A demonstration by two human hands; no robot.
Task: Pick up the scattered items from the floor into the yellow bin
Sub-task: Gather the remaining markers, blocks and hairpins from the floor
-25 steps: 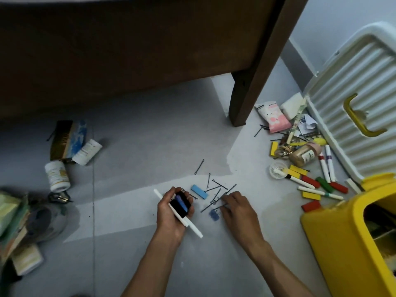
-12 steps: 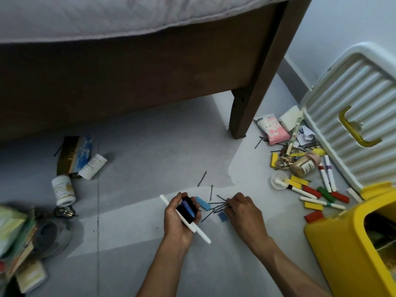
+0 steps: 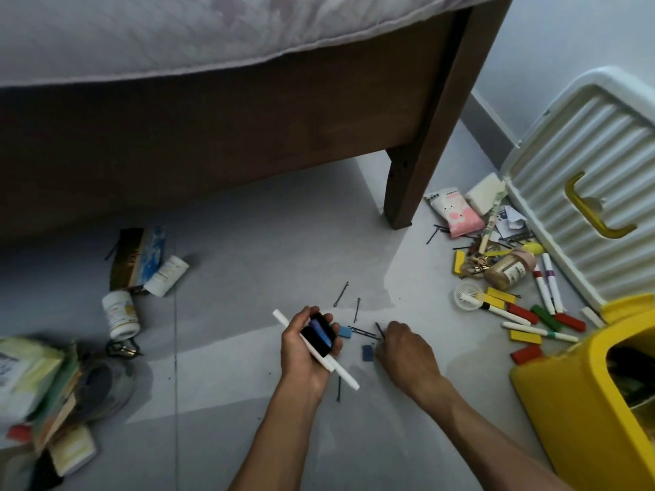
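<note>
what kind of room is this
Most likely a bedroom: a wooden bed frame with a quilted mattress fills the top of the view, above a grey tiled floor strewn with small household clutter.

a smooth pale grey tiled floor [image 3: 248, 437] fills the lower part of the view, crossed by thin dark grout lines. 1 brighter patch of light lies across its right and near side, while the area towards the bed is in shadow. a dark brown wooden bed frame [image 3: 212, 136] spans the upper half, its square brown wooden leg [image 3: 404, 193] standing on the tiles. a pale quilted mattress cover [image 3: 177, 33] hangs over the frame's top edge. a plain light blue-white wall [image 3: 567, 40] with a grey skirting board [image 3: 492, 125] rises at the upper right.
</note>
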